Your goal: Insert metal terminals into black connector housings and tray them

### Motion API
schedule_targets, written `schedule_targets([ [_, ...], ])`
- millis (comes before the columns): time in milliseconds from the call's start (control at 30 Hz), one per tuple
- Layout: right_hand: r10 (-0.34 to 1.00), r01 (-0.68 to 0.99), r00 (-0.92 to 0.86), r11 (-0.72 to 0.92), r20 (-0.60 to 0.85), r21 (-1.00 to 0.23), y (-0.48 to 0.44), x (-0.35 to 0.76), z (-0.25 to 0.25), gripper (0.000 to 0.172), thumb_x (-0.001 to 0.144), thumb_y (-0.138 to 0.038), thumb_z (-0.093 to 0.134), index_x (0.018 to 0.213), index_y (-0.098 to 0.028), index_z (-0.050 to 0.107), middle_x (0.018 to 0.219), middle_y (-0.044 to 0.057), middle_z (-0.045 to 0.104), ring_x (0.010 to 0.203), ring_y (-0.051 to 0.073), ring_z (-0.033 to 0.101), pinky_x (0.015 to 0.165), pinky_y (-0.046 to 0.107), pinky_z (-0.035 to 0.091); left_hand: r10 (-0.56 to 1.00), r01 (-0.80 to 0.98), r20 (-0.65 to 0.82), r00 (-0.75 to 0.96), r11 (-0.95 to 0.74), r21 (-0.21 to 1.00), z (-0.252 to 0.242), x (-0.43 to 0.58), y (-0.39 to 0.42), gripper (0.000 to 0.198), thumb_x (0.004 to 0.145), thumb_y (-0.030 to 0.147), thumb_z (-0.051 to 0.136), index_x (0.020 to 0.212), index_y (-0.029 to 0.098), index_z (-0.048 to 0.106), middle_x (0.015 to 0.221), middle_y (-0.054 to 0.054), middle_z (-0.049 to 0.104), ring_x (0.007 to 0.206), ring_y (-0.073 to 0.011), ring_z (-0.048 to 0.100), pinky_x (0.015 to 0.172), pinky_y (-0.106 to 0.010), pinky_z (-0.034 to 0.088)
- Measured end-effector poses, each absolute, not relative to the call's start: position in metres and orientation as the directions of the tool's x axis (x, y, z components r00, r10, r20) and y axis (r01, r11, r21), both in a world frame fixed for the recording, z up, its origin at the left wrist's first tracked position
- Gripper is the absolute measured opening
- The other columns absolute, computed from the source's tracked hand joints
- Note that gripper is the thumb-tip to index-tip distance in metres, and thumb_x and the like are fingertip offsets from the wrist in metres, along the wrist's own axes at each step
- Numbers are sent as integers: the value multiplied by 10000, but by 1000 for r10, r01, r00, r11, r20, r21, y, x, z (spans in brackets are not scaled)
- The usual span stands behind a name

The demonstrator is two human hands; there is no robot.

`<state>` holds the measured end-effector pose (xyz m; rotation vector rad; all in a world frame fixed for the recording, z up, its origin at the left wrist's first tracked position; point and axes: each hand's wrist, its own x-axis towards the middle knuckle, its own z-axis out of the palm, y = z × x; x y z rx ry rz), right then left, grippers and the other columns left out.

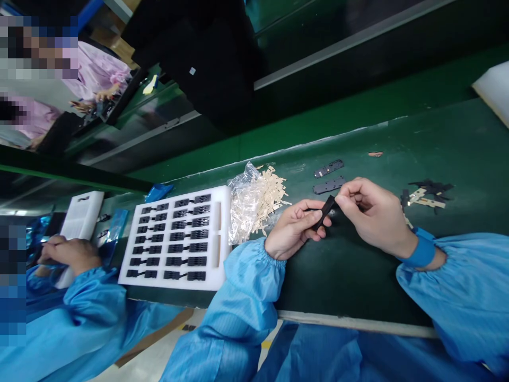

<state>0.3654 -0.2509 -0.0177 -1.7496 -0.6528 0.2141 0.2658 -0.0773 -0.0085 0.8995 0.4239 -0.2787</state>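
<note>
My left hand (298,225) pinches a small black rectangular part (326,210), tilted above the green bench. Thumb and index finger of my right hand (368,212) are closed at the upper end of that part; whether they grip it or something tiny there is hidden. Just behind my hands lie two flat dark plates, one dotted with holes (328,185) and the other with small light marks (328,168). Left of my left hand is a heap of thin cream-coloured pieces (270,196), partly under a clear plastic bag (244,207).
A white foam tray (226,223) with rows of black parts sits on the left. Black and cream strips (427,193) are scattered on the right. Beyond the tray, a co-worker's hands (71,252) are near another white block (81,215). A white object (493,90) stands at far right.
</note>
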Motion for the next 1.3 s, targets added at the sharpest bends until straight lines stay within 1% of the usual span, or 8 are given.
schedule_targets([
  [300, 520, 217, 844, -105, 132, -971, -251, 365, -22, 105, 977, -309, 642, 909, -230, 628, 768, 0, 611, 627, 133, 571, 550, 272, 436, -25, 370, -438, 899, 577, 728, -10, 265, -80, 420, 833, 320, 841, 1141, 112, 644, 862, -48, 740, 644, -91, 699, 529, -132, 528],
  [400, 511, 186, 853, -101, 109, -977, -251, 365, -22, 129, 975, -337, 649, 907, -229, 630, 760, 2, 611, 620, 135, 567, 538, 269, 427, -23, 357, -425, 905, 584, 729, -11, 265, -80, 410, 841, 311, 834, 1141, 111, 640, 857, -47, 739, 645, -90, 701, 531, -129, 528],
  [567, 508, 145, 858, -104, 73, -984, -250, 364, -23, 210, 971, -432, 660, 916, -231, 635, 764, 17, 619, 633, 152, 576, 526, 270, 437, -21, 348, -417, 909, 590, 729, -13, 263, -80, 398, 858, 314, 820, 1153, 115, 642, 865, -48, 739, 650, -88, 701, 534, -125, 526],
  [733, 511, 139, 856, -87, 75, -986, -250, 364, -23, 188, 977, -415, 657, 921, -237, 633, 775, 17, 622, 636, 149, 573, 527, 270, 442, -26, 338, -406, 913, 607, 720, -14, 263, -80, 365, 873, 303, 806, 1150, 124, 648, 863, -43, 739, 653, -81, 700, 532, -114, 516],
  [1033, 512, 119, 857, -82, 61, -990, -250, 364, -23, 203, 975, -427, 662, 917, -234, 635, 766, 18, 613, 638, 150, 571, 518, 265, 443, -10, 334, -411, 912, 601, 727, -15, 263, -81, 423, 843, 336, 834, 1157, 122, 648, 850, -45, 735, 634, -86, 692, 517, -121, 504],
  [1167, 513, 113, 857, -76, 58, -991, -251, 364, -23, 175, 975, -399, 668, 918, -236, 639, 774, 15, 618, 638, 143, 571, 523, 259, 445, -15, 318, -389, 921, 605, 730, -14, 263, -81, 376, 872, 313, 808, 1153, 124, 644, 853, -43, 737, 637, -86, 696, 516, -118, 509],
  [1300, 513, 108, 857, -75, 54, -991, -251, 364, -24, 194, 972, -419, 670, 921, -234, 641, 783, 21, 627, 651, 150, 586, 528, 261, 457, -27, 320, -380, 925, 594, 738, -14, 263, -79, 362, 881, 294, 797, 1156, 121, 637, 861, -47, 738, 643, -91, 701, 526, -127, 525],
])
